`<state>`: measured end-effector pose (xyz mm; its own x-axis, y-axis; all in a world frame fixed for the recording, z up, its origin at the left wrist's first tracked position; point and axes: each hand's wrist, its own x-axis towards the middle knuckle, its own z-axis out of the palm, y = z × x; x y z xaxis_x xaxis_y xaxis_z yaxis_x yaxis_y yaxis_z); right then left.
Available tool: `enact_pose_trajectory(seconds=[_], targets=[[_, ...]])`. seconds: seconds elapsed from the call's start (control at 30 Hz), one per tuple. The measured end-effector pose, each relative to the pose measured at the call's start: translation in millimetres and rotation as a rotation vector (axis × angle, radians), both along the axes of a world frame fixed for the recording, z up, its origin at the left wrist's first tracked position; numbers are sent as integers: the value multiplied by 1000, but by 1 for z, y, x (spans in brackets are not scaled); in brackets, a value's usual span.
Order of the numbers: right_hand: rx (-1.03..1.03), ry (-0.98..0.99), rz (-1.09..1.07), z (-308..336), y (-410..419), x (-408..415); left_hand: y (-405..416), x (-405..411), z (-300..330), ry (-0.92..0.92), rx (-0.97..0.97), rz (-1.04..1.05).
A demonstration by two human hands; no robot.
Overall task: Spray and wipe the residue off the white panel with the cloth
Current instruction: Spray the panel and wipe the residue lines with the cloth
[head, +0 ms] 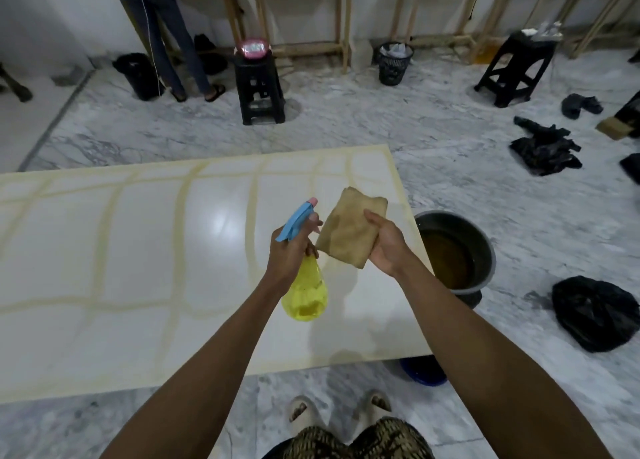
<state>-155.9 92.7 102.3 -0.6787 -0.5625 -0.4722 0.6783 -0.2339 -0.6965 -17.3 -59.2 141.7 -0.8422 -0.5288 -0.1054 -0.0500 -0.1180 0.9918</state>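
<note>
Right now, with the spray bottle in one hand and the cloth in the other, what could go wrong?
The cloth in the right hand already looks brown, so it may smear the yellowish residue across the white panel rather than lift it. The bucket of murky liquid stands right by the panel's edge, where an elbow or foot could knock it. The spray bottle in the left hand points toward the cloth, so spray may miss the panel.

White panel point(138, 250) surface wide open left of both hands. Right edge hemmed: grey basin point(460, 250) of brown liquid just beside panel, blue bowl point(422, 372) under near corner. Black bags point(595, 313) further right on floor.
</note>
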Motion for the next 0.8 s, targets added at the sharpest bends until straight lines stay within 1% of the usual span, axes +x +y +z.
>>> enact_pose_trajectory(seconds=[0.13, 0.3, 0.37, 0.47, 0.57, 0.67, 0.73, 0.8], targets=[[-20, 14, -28, 13, -24, -1, -22, -2, 4, -48, -113, -77], [-59, 32, -16, 25, -37, -7, -38, -6, 15, -51, -42, -157], [-47, 31, 1, 25, -42, -11, -38, -15, 16, -49, -64, -182], [-21, 49, 9, 24, -48, -26, -36, -33, 13, -81, -133, -140], [12, 66, 17, 24, -51, -47, -38, -54, 7, -137, -283, -83], [43, 47, 23, 18, -52, -76, -37, -77, 2, -238, -404, -1], [22, 31, 20, 15, -53, -93, -40, -92, -2, -304, -471, 26], [-9, 13, 20, 16, -55, -108, -43, -111, -5, -360, -492, 20]])
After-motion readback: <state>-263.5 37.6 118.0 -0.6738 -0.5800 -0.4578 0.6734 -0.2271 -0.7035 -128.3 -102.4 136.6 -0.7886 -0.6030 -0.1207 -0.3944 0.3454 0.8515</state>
